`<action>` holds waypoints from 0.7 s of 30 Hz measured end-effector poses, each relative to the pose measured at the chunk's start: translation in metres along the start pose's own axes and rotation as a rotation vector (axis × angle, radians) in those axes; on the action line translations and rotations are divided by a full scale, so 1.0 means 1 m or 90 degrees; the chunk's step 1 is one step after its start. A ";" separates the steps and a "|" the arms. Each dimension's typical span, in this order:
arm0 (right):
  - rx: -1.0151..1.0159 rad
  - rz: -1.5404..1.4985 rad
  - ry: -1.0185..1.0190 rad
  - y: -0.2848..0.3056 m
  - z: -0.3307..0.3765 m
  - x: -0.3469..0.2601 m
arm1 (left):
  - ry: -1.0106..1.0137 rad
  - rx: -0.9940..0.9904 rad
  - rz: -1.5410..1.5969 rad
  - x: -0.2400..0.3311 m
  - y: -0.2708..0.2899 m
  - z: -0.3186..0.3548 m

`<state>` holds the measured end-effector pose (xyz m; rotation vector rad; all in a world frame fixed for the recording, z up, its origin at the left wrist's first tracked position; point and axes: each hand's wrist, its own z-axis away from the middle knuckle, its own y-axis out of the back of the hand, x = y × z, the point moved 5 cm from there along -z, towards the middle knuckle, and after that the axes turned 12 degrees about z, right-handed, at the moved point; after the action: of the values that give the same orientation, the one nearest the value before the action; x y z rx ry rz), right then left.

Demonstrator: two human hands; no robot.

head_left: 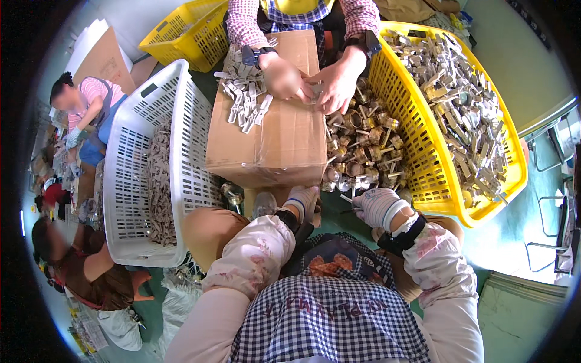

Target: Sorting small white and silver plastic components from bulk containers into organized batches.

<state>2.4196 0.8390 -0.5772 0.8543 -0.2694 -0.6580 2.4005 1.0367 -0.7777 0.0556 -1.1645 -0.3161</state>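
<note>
Two gloved hands of ours, left hand (pixel 302 198) and right hand (pixel 376 207), curled near the brass fittings (pixel 358 151); the right pinched a thin metal pin, the left's grip we could not tell. Beside them sat a taped cardboard box (pixel 272 130) and a yellow lattice basket (pixel 423 163).

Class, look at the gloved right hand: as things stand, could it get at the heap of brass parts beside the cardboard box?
Probably yes: the right hand is at the near edge of the brass parts, with nothing between them.
</note>
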 end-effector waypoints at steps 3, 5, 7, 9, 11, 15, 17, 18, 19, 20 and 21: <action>0.004 -0.018 -0.015 -0.006 0.000 0.006 | 0.291 0.087 0.333 0.021 -0.010 0.004; 0.047 -0.036 -0.002 0.005 0.002 0.000 | 0.295 0.078 0.323 0.015 -0.009 -0.001; 0.057 -0.047 -0.004 0.001 0.000 0.003 | 0.301 0.062 0.306 0.020 -0.011 -0.002; 0.066 -0.057 -0.006 -0.001 -0.002 0.004 | 0.343 0.090 0.378 0.020 -0.014 0.001; 0.081 -0.062 -0.018 0.001 -0.006 0.005 | 0.323 0.110 0.386 0.018 -0.014 0.000; 0.172 -0.069 -0.015 -0.001 -0.021 0.006 | 0.198 0.063 0.083 0.021 -0.003 -0.010; 0.200 -0.148 -0.018 -0.001 -0.029 0.012 | 0.255 0.101 0.214 0.041 -0.009 -0.002; 0.198 -0.146 -0.014 0.004 -0.033 0.008 | 0.311 0.155 0.349 0.045 -0.008 0.007; 0.228 -0.169 -0.028 0.013 -0.037 0.005 | 0.311 0.158 0.352 0.038 -0.008 0.006; 0.259 -0.192 -0.042 0.019 -0.039 0.001 | 0.309 0.141 0.298 0.027 -0.007 0.003; 0.339 -0.156 -0.035 0.017 -0.048 -0.002 | 0.306 0.124 0.244 0.021 -0.007 0.001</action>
<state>2.4485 0.8777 -0.5944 1.3948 -0.4025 -0.8557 2.4056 1.0248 -0.7602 0.0719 -0.7031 0.1482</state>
